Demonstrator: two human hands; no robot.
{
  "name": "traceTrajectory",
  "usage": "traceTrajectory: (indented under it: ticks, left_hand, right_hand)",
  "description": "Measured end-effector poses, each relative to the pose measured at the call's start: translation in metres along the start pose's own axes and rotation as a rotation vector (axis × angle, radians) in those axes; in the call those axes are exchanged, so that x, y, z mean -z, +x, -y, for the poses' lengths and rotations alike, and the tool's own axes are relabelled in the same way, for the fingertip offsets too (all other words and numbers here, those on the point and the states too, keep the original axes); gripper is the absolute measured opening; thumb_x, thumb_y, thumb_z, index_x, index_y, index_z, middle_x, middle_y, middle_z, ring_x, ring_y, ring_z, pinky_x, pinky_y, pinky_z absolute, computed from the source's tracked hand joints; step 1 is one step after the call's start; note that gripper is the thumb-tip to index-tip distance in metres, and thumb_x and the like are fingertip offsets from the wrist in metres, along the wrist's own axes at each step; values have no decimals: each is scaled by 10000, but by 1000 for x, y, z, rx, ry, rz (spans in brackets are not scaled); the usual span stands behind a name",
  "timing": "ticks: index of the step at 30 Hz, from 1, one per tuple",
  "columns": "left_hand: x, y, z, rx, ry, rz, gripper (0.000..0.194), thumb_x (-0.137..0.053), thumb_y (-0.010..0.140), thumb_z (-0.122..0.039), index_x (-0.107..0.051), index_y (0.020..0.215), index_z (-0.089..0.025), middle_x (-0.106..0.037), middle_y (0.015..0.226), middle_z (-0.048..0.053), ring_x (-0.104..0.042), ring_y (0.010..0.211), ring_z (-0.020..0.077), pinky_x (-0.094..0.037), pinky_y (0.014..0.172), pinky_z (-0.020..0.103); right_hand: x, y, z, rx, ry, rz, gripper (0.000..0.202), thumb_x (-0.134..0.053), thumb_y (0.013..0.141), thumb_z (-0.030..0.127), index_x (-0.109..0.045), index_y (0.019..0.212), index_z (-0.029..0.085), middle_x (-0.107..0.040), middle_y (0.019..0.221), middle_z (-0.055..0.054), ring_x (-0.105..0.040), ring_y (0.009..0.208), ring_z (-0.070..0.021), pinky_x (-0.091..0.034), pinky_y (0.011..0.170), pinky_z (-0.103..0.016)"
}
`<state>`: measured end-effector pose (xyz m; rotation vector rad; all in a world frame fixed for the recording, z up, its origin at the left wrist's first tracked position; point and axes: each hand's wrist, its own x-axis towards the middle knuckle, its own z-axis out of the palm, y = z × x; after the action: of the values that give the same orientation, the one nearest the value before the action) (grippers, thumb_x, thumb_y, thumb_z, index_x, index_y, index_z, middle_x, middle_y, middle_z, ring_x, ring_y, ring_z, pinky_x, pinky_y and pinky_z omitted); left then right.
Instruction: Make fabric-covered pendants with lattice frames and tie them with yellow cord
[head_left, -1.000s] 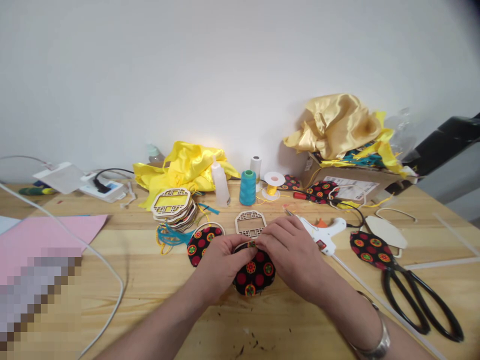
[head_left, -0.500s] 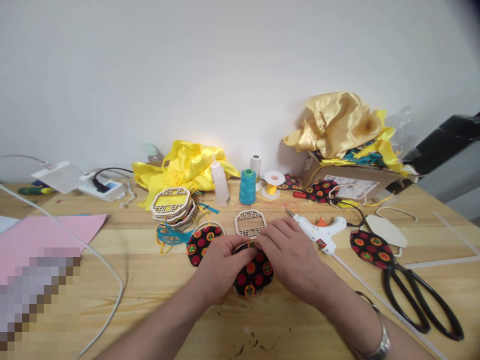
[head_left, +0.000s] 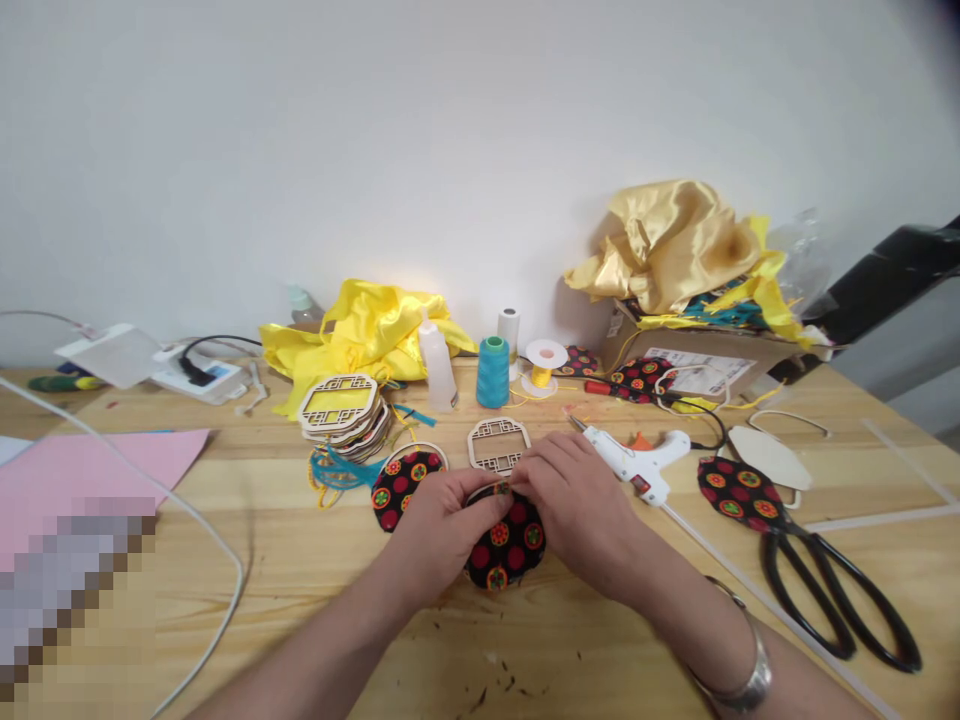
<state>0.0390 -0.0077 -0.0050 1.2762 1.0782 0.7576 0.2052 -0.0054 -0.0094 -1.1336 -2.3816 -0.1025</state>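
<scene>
Patterned fabric disc (head_left: 505, 545), black with crimson dots and orange-ringed flowers, is held over the counter (head_left: 405, 650) near its middle. Its upper edge is pinched in the narrow grip of the left hand (head_left: 442, 525); it is also touched by the right hand (head_left: 577, 505), whose fingertips are hidden, so whether that grip is closed cannot be told. Just beyond, a wooden lattice frame (head_left: 489, 466) is partly overlapped by the right hand. A second patterned disc (head_left: 405, 485) is placed just left; a white glue gun (head_left: 643, 460) and black-handled scissors (head_left: 801, 536) are set to the right. The far edge is bounded by a wall (head_left: 450, 150); dark-specked wood is exposed on the near side.
</scene>
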Motion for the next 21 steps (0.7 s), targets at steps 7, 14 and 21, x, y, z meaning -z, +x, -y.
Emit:
traceTrajectory:
  ticks: [7, 14, 21]
  left_hand:
    - [0, -1, -3, 17, -31, 39, 199, -592, 766, -238, -730, 896, -176, -699, 751, 12, -597, 777, 188, -432, 738, 269]
    - [1, -2, -1, 21, -81, 65, 190, -589, 779, -238, -726, 898, -185, -681, 736, 2, -582, 744, 165, -427, 715, 258]
    - [0, -3, -1, 56, -130, 63, 171, -612, 768, -256, -730, 873, -190, -691, 716, -1, -587, 691, 143, -432, 668, 235]
  right_hand:
    - [4, 4, 3, -132, 224, 8, 141, -463, 840, 89, -553, 758, 159, -583, 767, -57, -493, 749, -183, -399, 685, -313]
    - [6, 4, 4, -234, 403, 19, 142, -469, 830, 74, -516, 744, 176, -566, 765, -35, -497, 760, -166, -402, 666, -282]
    - [6, 5, -2, -342, 530, 5, 146, -467, 819, 76, -508, 720, 175, -541, 702, -7, -483, 678, -136, -372, 617, -249]
